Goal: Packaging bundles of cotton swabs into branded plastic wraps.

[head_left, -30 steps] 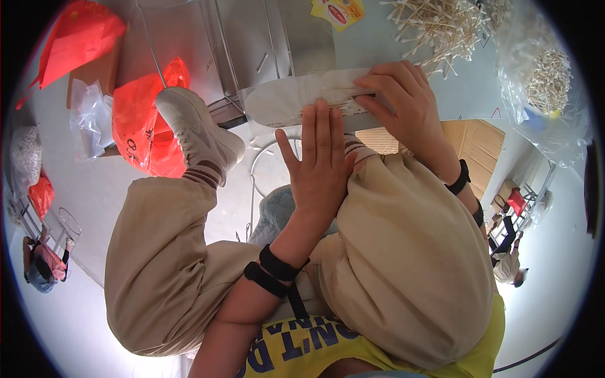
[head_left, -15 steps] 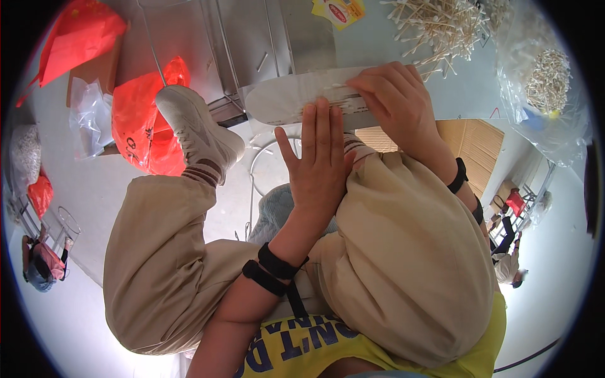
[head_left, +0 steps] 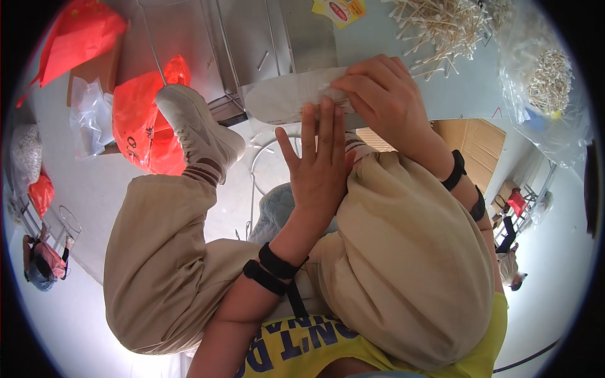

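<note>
A clear plastic bag (head_left: 271, 104) with a pale rounded panel lies flat at the table's near edge. My left hand (head_left: 318, 173) is open, its outstretched fingers resting on the bag's lower edge. Above those fingertips, my right hand (head_left: 387, 94) is closed in a pinch at the bag's right part. White tips of cotton swabs (head_left: 328, 88) show by its fingertips; the fingers hide most of their sticks. A large loose pile of cotton swabs (head_left: 441, 31) lies on the table beyond my right hand.
A yellow packet (head_left: 340, 11) lies at the far edge. To the right is a clear bag of cotton swabs (head_left: 548, 82). A red bag (head_left: 148, 126) lies beside my shoe (head_left: 192, 123) at left. Cardboard (head_left: 472, 148) sits below the table. Other people sit at both sides.
My right hand has slid left along the bag, bringing the swabs further left with it. My left hand stays nearly in place.
</note>
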A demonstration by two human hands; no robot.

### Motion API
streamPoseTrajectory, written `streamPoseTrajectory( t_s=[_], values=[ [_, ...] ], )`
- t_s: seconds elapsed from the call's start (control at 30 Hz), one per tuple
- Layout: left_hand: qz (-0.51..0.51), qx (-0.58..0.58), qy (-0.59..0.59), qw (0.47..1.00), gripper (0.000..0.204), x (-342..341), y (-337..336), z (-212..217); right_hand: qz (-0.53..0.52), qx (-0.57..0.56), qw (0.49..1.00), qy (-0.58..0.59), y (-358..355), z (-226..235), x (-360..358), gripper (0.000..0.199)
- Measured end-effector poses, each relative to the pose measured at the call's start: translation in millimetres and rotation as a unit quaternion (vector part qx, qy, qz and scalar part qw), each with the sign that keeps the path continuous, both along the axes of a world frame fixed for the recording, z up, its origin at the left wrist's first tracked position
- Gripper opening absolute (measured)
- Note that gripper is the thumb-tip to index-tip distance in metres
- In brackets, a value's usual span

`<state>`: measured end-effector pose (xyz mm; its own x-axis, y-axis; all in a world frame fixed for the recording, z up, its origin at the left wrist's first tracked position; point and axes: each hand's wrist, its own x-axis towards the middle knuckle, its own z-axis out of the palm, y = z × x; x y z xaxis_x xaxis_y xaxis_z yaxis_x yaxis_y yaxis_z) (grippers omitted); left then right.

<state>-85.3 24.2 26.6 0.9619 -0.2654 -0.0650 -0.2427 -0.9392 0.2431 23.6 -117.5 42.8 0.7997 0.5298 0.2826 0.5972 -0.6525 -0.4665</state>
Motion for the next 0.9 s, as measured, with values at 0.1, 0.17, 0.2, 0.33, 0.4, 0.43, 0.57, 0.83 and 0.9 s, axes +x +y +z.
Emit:
streamPoseTrajectory(
  t_s=[0.1,0.17,0.2,0.33,0.4,0.43,0.57,0.83,0.9],
  values=[
    [-0.001,0.001,0.009,1.000,0.085,-0.1,0.8,0.4,-0.017,-0.011,1.000,-0.003,2.5,1.0,-0.6,0.019],
    [-0.004,0.001,0.004,1.000,0.087,0.1,-0.3,-0.2,-0.013,-0.014,1.000,-0.002,5.0,2.3,-0.5,0.019],
    [-0.004,0.003,-0.001,1.000,0.089,0.3,-1.0,-0.5,-0.009,-0.006,1.000,0.000,7.0,2.0,-0.4,0.018],
    [0.003,-0.010,0.003,1.000,0.086,0.4,-2.3,-0.7,0.022,0.000,1.000,-0.004,9.8,0.6,4.2,0.017],
    [0.007,-0.006,-0.001,1.000,0.086,0.5,-2.4,-1.2,0.039,-0.004,0.999,-0.008,8.1,1.1,6.9,0.016],
    [0.007,-0.005,-0.001,1.000,0.086,0.5,-2.5,-1.0,0.055,-0.009,0.998,-0.012,7.0,1.7,7.4,0.016],
    [0.002,0.005,0.000,1.000,0.084,1.8,-1.2,2.3,0.045,-0.027,0.999,-0.014,2.8,3.2,5.0,0.017],
    [-0.004,-0.007,0.011,1.000,0.083,2.3,-0.7,2.0,-0.039,-0.061,0.997,-0.028,12.5,1.4,4.6,0.017],
    [-0.002,-0.002,0.010,1.000,0.083,2.3,-1.4,1.5,-0.024,-0.053,0.998,-0.025,16.0,3.3,5.7,0.017]
  ],
)
